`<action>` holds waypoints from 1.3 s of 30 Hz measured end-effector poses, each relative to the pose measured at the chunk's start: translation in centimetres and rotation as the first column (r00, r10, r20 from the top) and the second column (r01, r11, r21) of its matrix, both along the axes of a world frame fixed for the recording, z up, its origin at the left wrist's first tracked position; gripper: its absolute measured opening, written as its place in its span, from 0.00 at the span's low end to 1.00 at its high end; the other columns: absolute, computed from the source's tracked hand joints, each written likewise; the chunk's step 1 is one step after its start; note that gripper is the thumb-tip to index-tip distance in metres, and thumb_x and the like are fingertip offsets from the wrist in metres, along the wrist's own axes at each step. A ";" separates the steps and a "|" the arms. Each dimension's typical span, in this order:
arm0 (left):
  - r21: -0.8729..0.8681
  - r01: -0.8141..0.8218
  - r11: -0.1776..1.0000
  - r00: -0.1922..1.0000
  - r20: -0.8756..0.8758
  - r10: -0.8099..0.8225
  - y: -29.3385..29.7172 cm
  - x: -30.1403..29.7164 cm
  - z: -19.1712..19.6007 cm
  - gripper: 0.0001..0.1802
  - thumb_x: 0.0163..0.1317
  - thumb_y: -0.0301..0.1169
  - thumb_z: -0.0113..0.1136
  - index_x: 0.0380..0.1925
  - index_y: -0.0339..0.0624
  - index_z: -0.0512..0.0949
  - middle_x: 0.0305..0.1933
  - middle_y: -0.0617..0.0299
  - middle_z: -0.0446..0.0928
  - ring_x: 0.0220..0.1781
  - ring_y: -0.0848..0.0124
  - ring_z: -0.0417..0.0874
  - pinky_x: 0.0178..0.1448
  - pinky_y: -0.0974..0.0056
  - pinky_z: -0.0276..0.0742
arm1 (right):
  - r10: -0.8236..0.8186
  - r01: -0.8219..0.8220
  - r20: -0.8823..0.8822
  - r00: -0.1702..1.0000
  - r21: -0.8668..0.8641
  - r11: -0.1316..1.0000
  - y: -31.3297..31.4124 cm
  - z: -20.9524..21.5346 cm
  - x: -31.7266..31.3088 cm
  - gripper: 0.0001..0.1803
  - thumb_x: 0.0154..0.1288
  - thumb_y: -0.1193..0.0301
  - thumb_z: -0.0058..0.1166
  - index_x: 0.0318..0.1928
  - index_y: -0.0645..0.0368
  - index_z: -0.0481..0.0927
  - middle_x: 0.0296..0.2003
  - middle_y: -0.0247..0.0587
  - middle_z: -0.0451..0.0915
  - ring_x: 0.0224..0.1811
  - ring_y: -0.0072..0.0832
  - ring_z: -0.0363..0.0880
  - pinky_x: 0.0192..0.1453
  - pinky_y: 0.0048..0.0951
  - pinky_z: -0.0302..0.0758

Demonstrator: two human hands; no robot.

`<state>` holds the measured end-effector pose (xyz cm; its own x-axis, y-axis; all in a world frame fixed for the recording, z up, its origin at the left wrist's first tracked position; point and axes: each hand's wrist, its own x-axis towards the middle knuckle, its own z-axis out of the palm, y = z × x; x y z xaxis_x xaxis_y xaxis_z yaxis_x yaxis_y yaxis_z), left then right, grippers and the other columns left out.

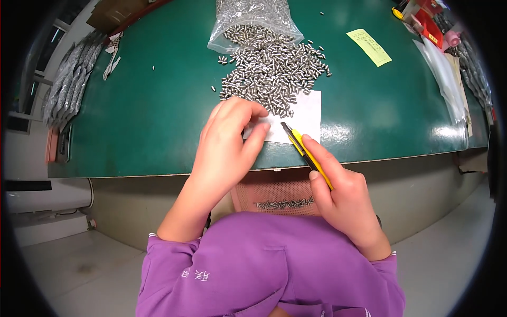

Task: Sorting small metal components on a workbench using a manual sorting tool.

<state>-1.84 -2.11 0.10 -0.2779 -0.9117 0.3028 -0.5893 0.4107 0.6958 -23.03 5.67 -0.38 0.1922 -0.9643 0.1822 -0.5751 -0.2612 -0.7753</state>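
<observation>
A large heap of small silvery metal pieces (272,71) spills from a clear plastic bag (294,31) onto the green table (174,68). Under its near edge lies a white sheet of paper (311,117). My left hand (227,134) is at the heap's near left edge, thumb and forefinger curved and apart, with nothing visible between them. In my right hand (343,195) is a yellow and black utility knife (302,149), gripped by the handle, its tip pointing at the nearest pieces over the paper. A few pieces lie loose around the heap.
Below the table's front edge, a pink perforated basket (244,191) holds more metal pieces. A yellow paper slip (369,47) lies at the right. Filled bags (74,79) line the left end; clear plastic bags (441,79) and a red container (430,29) are at the right.
</observation>
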 end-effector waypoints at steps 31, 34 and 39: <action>-0.152 0.072 0.986 0.979 0.199 -0.041 -1.2 -0.4 0.3 0.05 0.59 0.22 0.66 0.33 0.38 0.80 0.34 0.58 0.77 0.41 0.59 0.80 0.45 0.58 0.77 | 0.005 -0.011 -0.086 0.996 -0.062 0.998 0.2 -0.2 0.4 0.35 0.66 0.77 0.55 0.74 0.52 0.69 0.26 0.45 0.82 0.24 0.43 0.83 0.31 0.42 0.80; -0.151 0.031 0.988 0.976 0.219 0.002 0.1 -0.1 0.8 0.05 0.59 0.22 0.66 0.33 0.37 0.79 0.33 0.57 0.76 0.40 0.58 0.80 0.44 0.57 0.77 | 0.034 -0.038 -0.101 0.994 -0.044 0.998 0.3 -0.2 0.4 0.34 0.66 0.77 0.55 0.73 0.52 0.69 0.25 0.44 0.81 0.23 0.40 0.82 0.30 0.42 0.79; 0.061 -0.039 0.997 0.993 0.113 0.032 0.6 0.3 0.0 0.06 0.58 0.25 0.68 0.30 0.39 0.78 0.34 0.56 0.77 0.40 0.55 0.81 0.44 0.53 0.77 | 0.065 -0.058 -0.132 0.989 0.057 0.997 0.5 0.4 0.8 0.33 0.66 0.81 0.53 0.73 0.54 0.71 0.48 0.52 0.86 0.31 0.44 0.86 0.38 0.39 0.82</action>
<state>-1.51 -1.52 0.13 -0.2736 -0.9378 0.2138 -0.6783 0.3457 0.6484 -22.19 6.14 0.01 0.2705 -0.9575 0.1003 -0.6587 -0.2600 -0.7061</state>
